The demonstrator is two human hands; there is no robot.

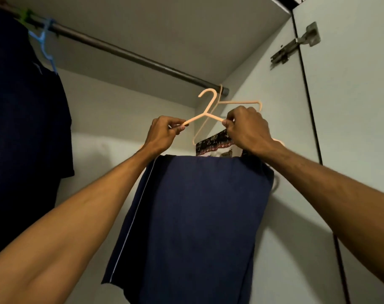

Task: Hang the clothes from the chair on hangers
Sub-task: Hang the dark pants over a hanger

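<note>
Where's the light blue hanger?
In the head view, the light blue hanger is at the top left, hooked on the dark closet rail beside a green hanger, above a dark garment.

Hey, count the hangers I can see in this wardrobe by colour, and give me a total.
Peach: 2, the held hanger and the hooked hanger on the rod
Blue: 1, the blue hanger
Green: 1, the green hanger
Total: 4 hangers
</note>
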